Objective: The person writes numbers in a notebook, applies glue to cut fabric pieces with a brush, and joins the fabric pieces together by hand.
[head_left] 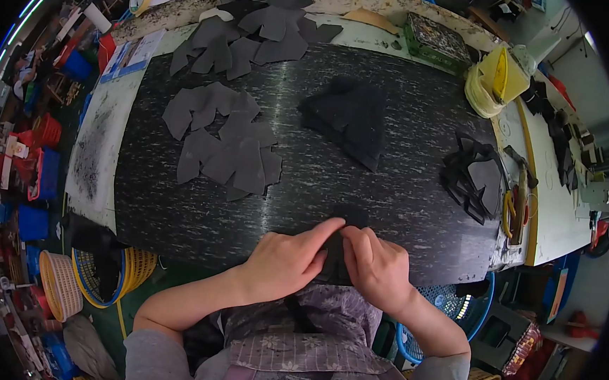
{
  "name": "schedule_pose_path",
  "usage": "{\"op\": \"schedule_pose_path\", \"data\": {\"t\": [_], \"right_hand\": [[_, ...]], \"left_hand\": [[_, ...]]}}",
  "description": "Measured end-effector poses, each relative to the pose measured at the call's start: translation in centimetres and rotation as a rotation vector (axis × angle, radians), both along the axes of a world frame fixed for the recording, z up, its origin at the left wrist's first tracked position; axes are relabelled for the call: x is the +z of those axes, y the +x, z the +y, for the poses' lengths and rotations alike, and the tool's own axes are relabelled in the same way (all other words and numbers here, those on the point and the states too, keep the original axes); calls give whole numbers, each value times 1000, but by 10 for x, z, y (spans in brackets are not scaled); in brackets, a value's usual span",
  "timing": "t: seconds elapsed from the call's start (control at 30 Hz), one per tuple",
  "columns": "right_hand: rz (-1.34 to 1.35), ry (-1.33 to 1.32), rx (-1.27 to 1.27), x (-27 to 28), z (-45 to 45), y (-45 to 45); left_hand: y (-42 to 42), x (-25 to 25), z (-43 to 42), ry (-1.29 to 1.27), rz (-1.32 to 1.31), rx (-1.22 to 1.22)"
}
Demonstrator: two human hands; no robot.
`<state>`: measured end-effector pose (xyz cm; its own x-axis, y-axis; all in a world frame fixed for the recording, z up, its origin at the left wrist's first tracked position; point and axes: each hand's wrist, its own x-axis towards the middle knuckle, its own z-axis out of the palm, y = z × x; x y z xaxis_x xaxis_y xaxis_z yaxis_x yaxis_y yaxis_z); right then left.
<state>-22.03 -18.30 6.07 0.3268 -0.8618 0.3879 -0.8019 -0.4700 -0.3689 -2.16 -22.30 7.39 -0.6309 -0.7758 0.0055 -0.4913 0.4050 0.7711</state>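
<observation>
Close to the table's front edge, my left hand (287, 258) and my right hand (378, 264) meet, fingertips nearly touching. Both pinch a small black cut fabric piece (351, 213), its upper end showing beyond my fingers and much of the rest covered by them. Further up the table lies a stack of black fabric pieces (346, 119), roughly triangular. To its left, dark grey cut pieces (232, 158) with notched edges overlap in a loose pile. A larger heap of similar grey pieces (273, 25) spreads at the far left.
The dark streaked tabletop (388, 203) carries black frame-like scraps (469, 175) on the right. Beside them are scissors with yellow handles (508, 213). A yellow container (499, 80) and a green box (438, 42) stand at the back right. Plastic baskets (61, 286) sit below on the left.
</observation>
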Motion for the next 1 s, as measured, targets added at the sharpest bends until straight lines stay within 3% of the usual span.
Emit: {"op": "schedule_pose_path", "data": {"t": [0.07,0.17,0.2,0.23,0.3,0.43,0.53,0.6,0.63,0.67,0.7,0.73,0.77,0.8,0.83,0.87,0.9,0.97,1.0], "right_hand": [[52,22,-67,21,-10,-13],[-1,-18,-180,31,-47,-49],[-135,6,-166,42,-61,-43],[-139,0,-158,42,-81,-35],[5,-293,-8,29,-123,-20],[-186,-94,83,12,-143,-35],[-546,191,55,7,-151,-46],[-1018,184,-245,-5,-157,-65],[-1067,19,-322,13,-151,-89],[-1139,77,-617,45,-125,-114],[-1136,74,-614,62,-94,-109],[-576,-242,-458,74,-58,-90],[-3,-525,-283,78,-29,-70],[-12,-364,96,61,-16,-53],[31,-153,200,41,0,-30],[70,65,299,28,10,-15],[74,63,297,34,10,-16],[-346,392,152,50,10,-18],[-521,541,141,52,1,-18]], "left_hand": [[0,-4,-2,-502,-182,-120],[8,7,-18,-620,-116,-15],[10,8,-22,-687,-42,-5],[7,8,-21,-593,-3,-35],[-9,9,-29,-603,60,-66],[-22,11,-51,-612,55,-139],[-49,9,-82,-766,-17,-146],[-65,3,-102,-858,8,-87],[-68,6,-108,-739,-148,-152],[-69,8,-112,-615,-295,-215],[-67,8,-111,-630,-158,-172],[-61,9,-116,-633,-153,-172],[-51,13,-125,-471,48,-155],[-40,16,-134,-308,247,-140],[-28,15,-139,-143,423,-100],[-10,23,-137,-259,341,-64],[13,30,-135,-376,256,-27],[61,31,-134,-519,52,-16],[79,32,-128,-471,-31,31]]}}
